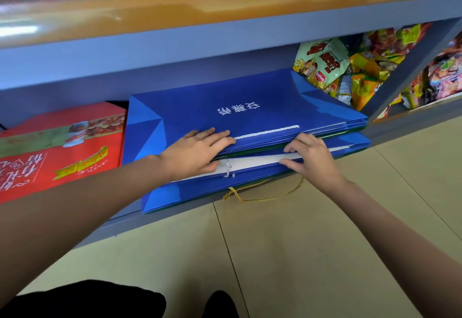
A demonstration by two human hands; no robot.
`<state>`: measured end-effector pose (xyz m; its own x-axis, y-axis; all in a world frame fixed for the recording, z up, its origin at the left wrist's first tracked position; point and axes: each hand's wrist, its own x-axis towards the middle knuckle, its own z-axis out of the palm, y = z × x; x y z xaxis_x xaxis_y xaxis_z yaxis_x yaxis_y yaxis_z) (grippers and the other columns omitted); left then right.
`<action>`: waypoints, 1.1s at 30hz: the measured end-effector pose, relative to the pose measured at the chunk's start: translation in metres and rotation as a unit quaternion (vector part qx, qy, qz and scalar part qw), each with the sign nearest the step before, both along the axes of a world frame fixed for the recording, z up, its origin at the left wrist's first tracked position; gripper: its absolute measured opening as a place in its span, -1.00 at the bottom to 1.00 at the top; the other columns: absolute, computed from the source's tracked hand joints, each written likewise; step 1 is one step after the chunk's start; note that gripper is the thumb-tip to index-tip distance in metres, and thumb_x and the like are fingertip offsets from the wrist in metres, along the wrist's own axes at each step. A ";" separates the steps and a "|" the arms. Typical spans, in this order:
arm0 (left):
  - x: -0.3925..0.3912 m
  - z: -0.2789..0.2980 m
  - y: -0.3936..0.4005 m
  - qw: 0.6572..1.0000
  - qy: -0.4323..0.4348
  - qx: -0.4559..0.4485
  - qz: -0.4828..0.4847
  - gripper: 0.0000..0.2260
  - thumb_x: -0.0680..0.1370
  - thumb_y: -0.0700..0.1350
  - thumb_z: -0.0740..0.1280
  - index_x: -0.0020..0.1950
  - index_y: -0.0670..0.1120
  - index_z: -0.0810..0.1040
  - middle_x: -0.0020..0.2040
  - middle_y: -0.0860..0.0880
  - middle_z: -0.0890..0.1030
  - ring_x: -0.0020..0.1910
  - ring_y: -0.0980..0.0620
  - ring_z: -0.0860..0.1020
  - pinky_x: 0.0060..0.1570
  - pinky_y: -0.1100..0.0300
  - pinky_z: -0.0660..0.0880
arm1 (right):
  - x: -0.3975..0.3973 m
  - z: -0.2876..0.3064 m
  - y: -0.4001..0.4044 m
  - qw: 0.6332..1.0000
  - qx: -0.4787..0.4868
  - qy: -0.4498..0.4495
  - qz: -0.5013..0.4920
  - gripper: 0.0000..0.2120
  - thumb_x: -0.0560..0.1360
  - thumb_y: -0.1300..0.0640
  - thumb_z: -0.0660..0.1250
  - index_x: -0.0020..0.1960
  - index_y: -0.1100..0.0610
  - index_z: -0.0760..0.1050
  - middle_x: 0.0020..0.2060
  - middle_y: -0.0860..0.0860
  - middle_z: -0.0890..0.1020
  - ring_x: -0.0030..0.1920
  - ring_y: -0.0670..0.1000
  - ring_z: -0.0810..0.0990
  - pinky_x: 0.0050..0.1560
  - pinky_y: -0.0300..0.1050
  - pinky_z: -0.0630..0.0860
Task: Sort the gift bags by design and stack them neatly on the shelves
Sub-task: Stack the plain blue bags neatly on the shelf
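A stack of flat blue gift bags (240,107) with white characters lies on the bottom shelf (120,222) of a grey rack. More blue bags (200,192) lie underneath and stick out past the shelf edge, a gold cord handle (265,196) hanging from them. My left hand (197,151) holds the front edge of the upper bundle, fingers flat on top and thumb below. My right hand (312,155) pinches the same edge further right, fingers curled over it.
A red gift box (60,152) stands to the left of the bags on the same shelf. Snack packets (345,67) fill the shelf to the right behind a slanted grey post (405,72). An orange-edged shelf (225,5) hangs above. Beige floor tiles lie below.
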<state>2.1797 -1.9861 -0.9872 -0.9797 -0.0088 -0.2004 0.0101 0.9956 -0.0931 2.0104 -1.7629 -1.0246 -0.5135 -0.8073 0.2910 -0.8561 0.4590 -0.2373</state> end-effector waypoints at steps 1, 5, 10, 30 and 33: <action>0.000 0.002 -0.001 1.000 0.002 0.005 0.003 -0.49 0.63 0.08 0.06 0.53 0.05 -0.05 0.56 0.03 -0.04 0.52 -0.04 0.03 0.45 0.08 0.04 | 0.005 0.002 -0.004 1.000 -0.025 -0.015 -0.009 -0.80 0.33 0.15 0.51 -0.13 0.24 0.60 -0.23 0.11 0.56 -0.16 0.09 0.50 -0.08 0.02 0.43; 0.002 0.006 0.000 1.000 -0.008 0.029 0.004 -0.50 0.63 0.10 0.05 0.53 0.06 -0.02 0.55 0.05 0.01 0.51 -0.03 0.06 0.46 0.08 0.09 | 0.023 0.001 -0.025 0.998 -0.059 0.000 -0.018 -0.88 0.38 0.17 0.47 -0.20 0.23 0.61 -0.30 0.09 0.57 -0.22 0.13 0.52 -0.07 0.05 0.49; 0.001 0.005 -0.002 0.999 0.026 -0.025 -0.001 -0.52 0.65 0.02 0.04 0.54 0.00 0.01 0.55 -0.01 0.06 0.50 -0.07 0.12 0.43 0.04 0.17 | 0.039 -0.003 -0.032 0.990 -0.122 0.052 -0.056 -0.88 0.41 0.15 0.39 -0.20 0.21 0.62 -0.28 0.07 0.60 -0.20 0.10 0.52 -0.15 0.01 0.51; 0.001 0.009 -0.007 0.990 0.128 -0.052 -0.034 -0.53 0.64 -0.08 0.11 0.53 -0.09 0.08 0.52 -0.10 0.16 0.45 -0.14 0.24 0.37 -0.12 0.24 | 0.049 -0.008 -0.023 0.928 -0.155 -0.207 -0.266 -0.82 0.47 0.12 0.38 -0.10 0.22 0.66 -0.22 0.13 0.67 -0.22 0.11 0.59 -0.04 0.02 0.49; 0.004 -0.001 -0.001 0.992 0.043 -0.105 -0.054 -0.50 0.67 -0.05 -0.02 0.55 -0.05 -0.17 0.56 -0.04 -0.09 0.52 -0.10 0.03 0.43 -0.08 0.12 | 0.053 -0.010 -0.013 0.954 -0.169 -0.143 -0.203 -0.87 0.42 0.12 0.43 -0.18 0.20 0.65 -0.34 0.06 0.63 -0.30 0.06 0.54 -0.13 0.02 0.49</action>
<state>2.1836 -1.9868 -0.9877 -0.9906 0.0646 -0.1205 0.0987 0.9476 -0.3038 2.0639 -1.7764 -1.0347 -0.8613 -0.4095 0.3007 -0.5019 0.5943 -0.6284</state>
